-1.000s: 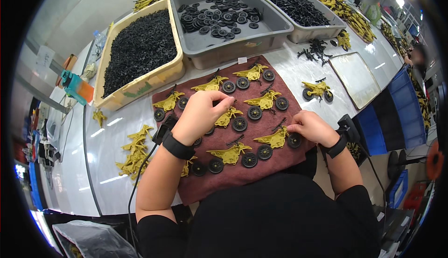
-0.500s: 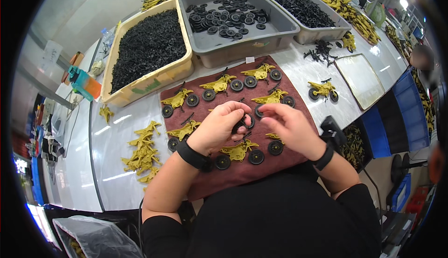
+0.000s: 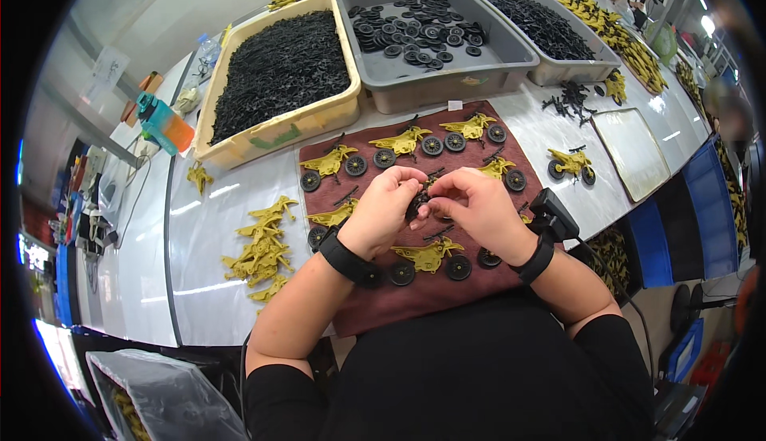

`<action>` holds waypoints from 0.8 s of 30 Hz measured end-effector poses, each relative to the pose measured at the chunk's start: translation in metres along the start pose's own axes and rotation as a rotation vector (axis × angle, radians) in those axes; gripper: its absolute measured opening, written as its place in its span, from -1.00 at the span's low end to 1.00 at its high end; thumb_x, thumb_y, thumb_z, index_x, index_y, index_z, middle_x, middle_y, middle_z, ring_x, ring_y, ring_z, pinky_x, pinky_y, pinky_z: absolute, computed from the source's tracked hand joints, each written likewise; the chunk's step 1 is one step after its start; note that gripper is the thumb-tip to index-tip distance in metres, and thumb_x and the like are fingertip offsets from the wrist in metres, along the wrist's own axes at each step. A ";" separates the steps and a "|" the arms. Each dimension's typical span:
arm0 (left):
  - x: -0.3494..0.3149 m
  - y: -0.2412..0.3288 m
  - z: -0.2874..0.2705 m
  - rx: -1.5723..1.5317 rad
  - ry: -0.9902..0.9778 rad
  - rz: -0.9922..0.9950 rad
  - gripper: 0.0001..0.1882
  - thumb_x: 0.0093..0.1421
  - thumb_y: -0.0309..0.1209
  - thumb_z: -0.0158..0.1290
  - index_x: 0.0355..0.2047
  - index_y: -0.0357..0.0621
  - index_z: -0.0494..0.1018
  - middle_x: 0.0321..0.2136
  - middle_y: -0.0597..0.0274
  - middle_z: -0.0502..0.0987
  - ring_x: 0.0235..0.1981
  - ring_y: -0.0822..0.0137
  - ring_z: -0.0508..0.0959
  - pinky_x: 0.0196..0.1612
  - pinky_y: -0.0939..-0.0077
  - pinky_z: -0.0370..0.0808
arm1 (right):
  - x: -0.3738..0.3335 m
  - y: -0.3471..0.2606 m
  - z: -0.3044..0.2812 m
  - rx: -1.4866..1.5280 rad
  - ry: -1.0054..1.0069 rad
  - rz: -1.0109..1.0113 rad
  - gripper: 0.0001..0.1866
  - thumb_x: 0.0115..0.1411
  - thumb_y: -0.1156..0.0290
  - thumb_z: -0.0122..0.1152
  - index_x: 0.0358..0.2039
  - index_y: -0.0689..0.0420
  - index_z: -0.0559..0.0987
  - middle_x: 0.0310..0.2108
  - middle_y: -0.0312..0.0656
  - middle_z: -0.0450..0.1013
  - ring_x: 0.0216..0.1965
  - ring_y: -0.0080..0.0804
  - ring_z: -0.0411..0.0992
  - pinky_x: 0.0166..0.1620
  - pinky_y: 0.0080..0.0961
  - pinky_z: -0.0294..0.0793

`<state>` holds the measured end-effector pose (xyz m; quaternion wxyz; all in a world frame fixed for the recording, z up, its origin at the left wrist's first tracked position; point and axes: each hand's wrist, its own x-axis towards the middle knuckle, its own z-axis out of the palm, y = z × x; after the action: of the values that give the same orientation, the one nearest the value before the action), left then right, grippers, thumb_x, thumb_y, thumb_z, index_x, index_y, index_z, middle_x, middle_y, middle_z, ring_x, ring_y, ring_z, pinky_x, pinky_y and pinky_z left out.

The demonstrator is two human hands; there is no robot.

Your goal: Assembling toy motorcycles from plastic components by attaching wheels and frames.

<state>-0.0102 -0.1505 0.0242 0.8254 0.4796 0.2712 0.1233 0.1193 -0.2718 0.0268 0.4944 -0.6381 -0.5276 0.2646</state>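
Note:
My left hand [image 3: 385, 211] is closed round small black plastic parts [image 3: 416, 204], held over the middle of the brown cloth [image 3: 383, 308]. My right hand [image 3: 480, 211] meets it there, with thumb and fingers pinched at the same parts; what exactly lies between those fingertips is hidden. Around both hands, yellow toy motorcycle bodies [image 3: 429, 257] are laid out in rows on the cloth. Black wheels [image 3: 459, 267] and thin black pieces [image 3: 439, 234] lie beside them. To the right of the cloth stands a toy motorcycle [image 3: 570, 165] with both wheels on it.
Behind the cloth are a cream bin [image 3: 279, 131] of black parts, a grey bin [image 3: 455, 82] of wheels and another grey bin [image 3: 558, 72]. Yellow bodies [image 3: 259, 251] are heaped at left, near a bottle [image 3: 166, 124]. A flat tray [image 3: 632, 154] and loose black parts [image 3: 570, 102] lie at right.
My right hand has moved left to meet my left hand, and its fingers have closed at the black parts. The whole view has shifted slightly, so the table appears farther right.

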 end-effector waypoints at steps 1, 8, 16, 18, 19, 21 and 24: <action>0.000 0.001 -0.003 -0.032 0.001 -0.015 -0.83 0.34 -0.47 -0.20 -0.13 -0.29 0.29 -0.41 0.19 0.40 -0.54 0.46 0.39 -0.58 0.61 0.34 | 0.003 0.002 0.000 0.033 -0.008 0.048 -0.82 0.13 0.56 0.22 -0.24 0.29 0.51 -0.36 -0.13 0.48 -0.34 -0.44 0.53 -0.29 -0.58 0.56; -0.002 0.015 -0.024 -0.056 -0.095 -0.047 -0.81 0.32 -0.34 -0.05 -0.19 -0.22 0.38 -0.51 0.38 0.38 -0.59 0.59 0.29 -0.59 0.75 0.20 | 0.009 0.000 -0.004 0.610 -0.043 0.269 -0.83 0.23 0.51 0.15 -0.20 0.32 0.52 -0.35 -0.21 0.52 -0.37 -0.54 0.53 -0.28 -0.68 0.54; 0.004 0.009 -0.014 0.839 -0.049 0.485 -0.84 0.15 -0.40 0.12 -0.35 -0.27 0.50 -0.57 0.33 0.49 -0.58 0.52 0.41 -0.49 0.58 0.36 | 0.012 0.000 -0.004 0.182 0.001 0.065 -0.77 0.18 0.53 0.18 -0.14 0.24 0.54 -0.36 -0.24 0.50 -0.34 -0.48 0.52 -0.31 -0.59 0.52; 0.004 0.014 -0.012 1.012 -0.002 0.515 -0.84 0.12 -0.43 0.12 -0.34 -0.29 0.53 -0.53 0.18 0.55 -0.53 0.40 0.50 -0.39 0.48 0.43 | 0.012 -0.001 -0.007 -0.168 0.034 -0.085 -0.77 0.14 0.54 0.21 -0.16 0.21 0.55 -0.39 -0.22 0.49 -0.35 -0.42 0.52 -0.31 -0.53 0.51; 0.004 0.016 -0.011 1.011 -0.005 0.514 -0.84 0.12 -0.43 0.12 -0.34 -0.29 0.53 -0.53 0.18 0.55 -0.53 0.40 0.50 -0.39 0.48 0.43 | 0.013 0.001 -0.007 -0.303 0.074 -0.225 -0.76 0.10 0.54 0.23 -0.18 0.19 0.56 -0.41 -0.19 0.46 -0.35 -0.33 0.50 -0.30 -0.48 0.51; 0.005 0.021 -0.010 0.992 -0.019 0.470 -0.82 0.13 -0.42 0.13 -0.33 -0.30 0.55 -0.49 0.06 0.59 -0.47 0.36 0.55 -0.35 0.47 0.46 | 0.012 0.003 -0.009 -0.438 0.114 -0.366 -0.75 0.06 0.54 0.25 -0.20 0.18 0.57 -0.44 -0.15 0.44 -0.36 -0.25 0.49 -0.29 -0.43 0.50; 0.018 0.024 -0.024 1.037 0.001 0.525 -0.81 0.11 -0.40 0.15 -0.33 -0.29 0.57 -0.45 0.05 0.60 -0.42 0.30 0.59 -0.30 0.46 0.48 | 0.012 0.005 -0.010 -0.539 0.120 -0.334 -0.82 0.05 0.51 0.24 -0.28 0.21 0.58 -0.42 -0.10 0.45 -0.36 -0.14 0.47 -0.26 -0.37 0.48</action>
<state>-0.0075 -0.1125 0.0293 0.4243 0.8723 0.1686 0.1751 0.1336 -0.2640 0.0276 0.3744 -0.6650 -0.6461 -0.0074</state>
